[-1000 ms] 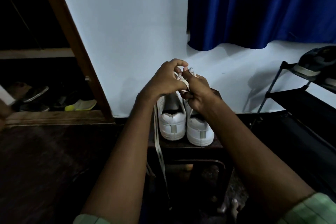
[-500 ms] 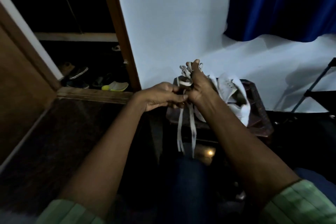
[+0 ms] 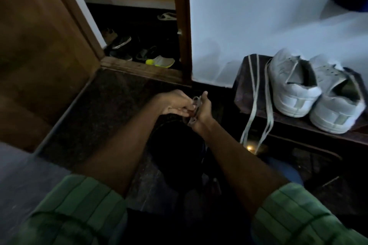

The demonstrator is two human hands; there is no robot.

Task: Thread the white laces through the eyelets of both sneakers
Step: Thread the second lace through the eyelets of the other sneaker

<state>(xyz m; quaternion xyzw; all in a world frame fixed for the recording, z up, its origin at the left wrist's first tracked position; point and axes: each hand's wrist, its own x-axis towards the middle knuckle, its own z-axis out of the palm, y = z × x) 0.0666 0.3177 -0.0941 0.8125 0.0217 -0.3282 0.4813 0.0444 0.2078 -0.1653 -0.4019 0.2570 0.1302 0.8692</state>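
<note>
Two white sneakers stand side by side, heels toward me, on a dark low stool [image 3: 251,103] at the right: the left sneaker [image 3: 290,83] and the right sneaker [image 3: 336,101]. A long white lace [image 3: 253,105] lies across the stool beside them, both ends hanging over its front edge. My left hand [image 3: 175,103] and my right hand [image 3: 204,109] meet low over the dark floor, left of the stool. Between them they pinch a bunched white lace [image 3: 195,110], partly hidden by the fingers.
A wooden door [image 3: 39,45] stands open at the left. Behind its threshold [image 3: 139,67] lie several dark shoes and a yellow-green sandal [image 3: 160,61]. A white wall [image 3: 258,16] rises behind the stool. My dark-clothed knee [image 3: 177,145] sits under the hands.
My hands have come off the sneakers and dropped down to the left with a bunched lace. The view has swung left and down; the other lace now hangs free over the stool.
</note>
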